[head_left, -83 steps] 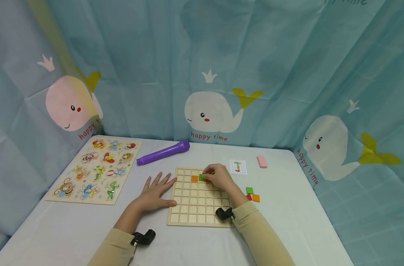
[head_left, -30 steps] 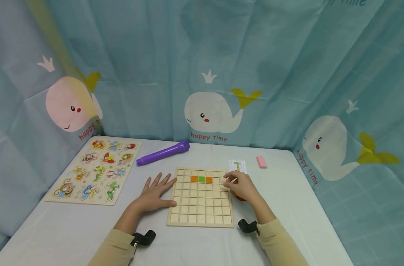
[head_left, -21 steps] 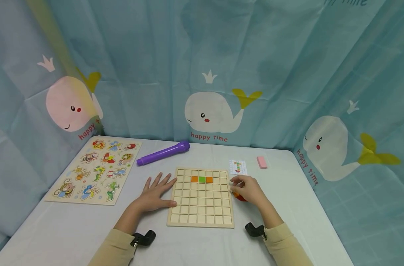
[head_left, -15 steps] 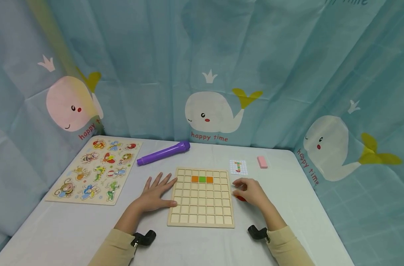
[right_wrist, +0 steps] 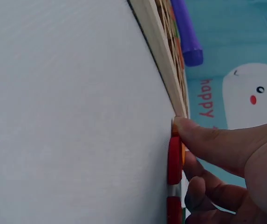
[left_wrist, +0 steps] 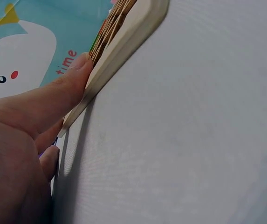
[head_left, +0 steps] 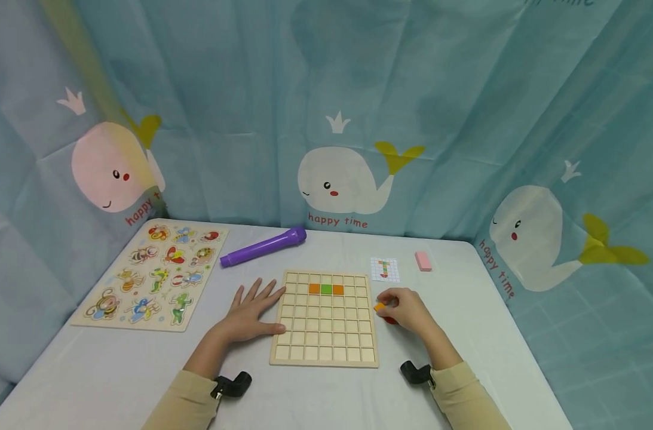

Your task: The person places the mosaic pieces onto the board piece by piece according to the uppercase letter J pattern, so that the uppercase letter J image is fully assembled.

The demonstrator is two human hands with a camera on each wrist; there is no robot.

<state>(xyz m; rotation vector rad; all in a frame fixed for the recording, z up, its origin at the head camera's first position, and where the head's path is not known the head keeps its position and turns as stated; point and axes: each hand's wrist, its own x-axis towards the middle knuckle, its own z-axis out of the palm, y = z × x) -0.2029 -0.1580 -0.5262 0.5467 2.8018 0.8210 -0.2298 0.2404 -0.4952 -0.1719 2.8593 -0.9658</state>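
A wooden grid board [head_left: 326,328] lies in front of me, with two orange tiles and a green tile [head_left: 326,289] between them in one of its far rows. My left hand [head_left: 248,316] is spread flat at the board's left side, its thumb resting on the rim, as the left wrist view also shows. Right of the board, my right hand [head_left: 407,309] pinches an orange square tile [head_left: 379,307] between thumb and fingers, low over the table. Red pieces [right_wrist: 174,161] lie just under this hand, partly hidden by it.
Behind the right hand lies a small pattern card [head_left: 385,270], with a pink block [head_left: 423,261] beside it. A purple toy microphone [head_left: 264,247] lies beyond the board. An insect puzzle board [head_left: 153,275] takes up the left side. A whale-print curtain [head_left: 240,119] surrounds the table.
My right hand has moved off the board to the loose pieces at the right and now has an orange tile in its fingertips. The left hand has stayed in place.
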